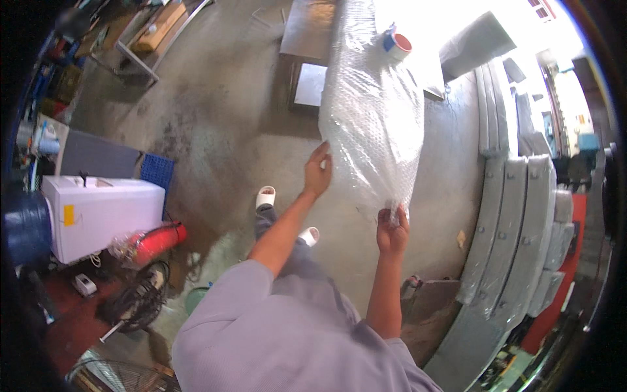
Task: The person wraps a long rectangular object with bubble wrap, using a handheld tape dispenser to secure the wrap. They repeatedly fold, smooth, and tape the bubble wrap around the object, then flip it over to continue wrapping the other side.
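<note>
A long sheet of clear bubble wrap [372, 124] stretches from the bright far side toward me, its near end narrowing to a gathered tip. My left hand [318, 173] pinches the sheet's left edge between thumb and fingers. That bunched near tip is gripped by my right hand [393, 233], lower and to the right. Farther up, a tape roll [400, 46] with a blue part at its side rests on the wrap. Glare washes out the surface beyond it.
Wrapped grey panels [506, 242] stand in rows along the right. At left are a white box-shaped unit [108, 209], a red cylinder [160, 243] and coiled black cable [138, 297]. A metal-topped table [308, 29] stands at the far middle, beside the wrap.
</note>
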Action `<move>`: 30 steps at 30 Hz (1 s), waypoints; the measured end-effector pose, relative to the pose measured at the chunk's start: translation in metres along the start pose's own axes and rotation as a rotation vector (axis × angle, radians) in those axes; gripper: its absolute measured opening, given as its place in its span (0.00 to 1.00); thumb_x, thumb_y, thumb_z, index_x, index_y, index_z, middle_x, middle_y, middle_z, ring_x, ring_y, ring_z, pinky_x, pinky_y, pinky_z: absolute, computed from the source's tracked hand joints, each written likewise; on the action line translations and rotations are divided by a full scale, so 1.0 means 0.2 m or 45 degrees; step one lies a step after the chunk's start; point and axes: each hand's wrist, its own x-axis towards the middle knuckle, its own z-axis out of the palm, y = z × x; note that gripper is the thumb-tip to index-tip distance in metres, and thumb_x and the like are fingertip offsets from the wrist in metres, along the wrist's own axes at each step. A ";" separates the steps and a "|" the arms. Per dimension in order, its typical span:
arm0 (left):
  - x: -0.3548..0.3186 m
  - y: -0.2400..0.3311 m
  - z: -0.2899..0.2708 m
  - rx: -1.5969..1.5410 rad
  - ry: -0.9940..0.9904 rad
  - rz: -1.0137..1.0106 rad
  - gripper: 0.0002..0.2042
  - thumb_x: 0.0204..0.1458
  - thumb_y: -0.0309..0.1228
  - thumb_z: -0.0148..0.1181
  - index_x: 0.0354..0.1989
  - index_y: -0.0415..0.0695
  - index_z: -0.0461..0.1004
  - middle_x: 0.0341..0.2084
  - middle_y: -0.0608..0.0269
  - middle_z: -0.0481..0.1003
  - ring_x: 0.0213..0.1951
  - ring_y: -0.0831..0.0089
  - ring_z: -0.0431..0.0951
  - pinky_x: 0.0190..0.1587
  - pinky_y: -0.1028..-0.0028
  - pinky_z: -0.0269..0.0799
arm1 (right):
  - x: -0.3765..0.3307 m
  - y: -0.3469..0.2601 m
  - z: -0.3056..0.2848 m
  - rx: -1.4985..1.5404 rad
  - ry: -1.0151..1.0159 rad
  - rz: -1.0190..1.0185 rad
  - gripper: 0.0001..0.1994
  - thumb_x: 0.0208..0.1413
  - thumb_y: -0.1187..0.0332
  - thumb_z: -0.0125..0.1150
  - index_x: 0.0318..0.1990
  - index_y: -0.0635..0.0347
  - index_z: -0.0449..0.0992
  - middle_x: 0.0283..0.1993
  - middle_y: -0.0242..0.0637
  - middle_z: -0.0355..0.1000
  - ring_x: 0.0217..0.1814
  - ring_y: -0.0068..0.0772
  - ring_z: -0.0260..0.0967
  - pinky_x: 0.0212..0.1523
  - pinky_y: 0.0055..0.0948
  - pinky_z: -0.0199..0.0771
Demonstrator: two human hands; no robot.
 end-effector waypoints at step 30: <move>0.19 0.28 0.05 0.878 -1.555 0.079 0.29 0.52 0.42 0.66 0.61 0.42 0.73 0.65 0.42 0.67 0.68 0.42 0.62 0.72 0.56 0.55 | -0.30 -0.12 -0.18 -0.309 -0.677 0.160 0.29 0.62 0.52 0.65 0.63 0.65 0.74 0.57 0.48 0.78 0.62 0.45 0.74 0.62 0.42 0.71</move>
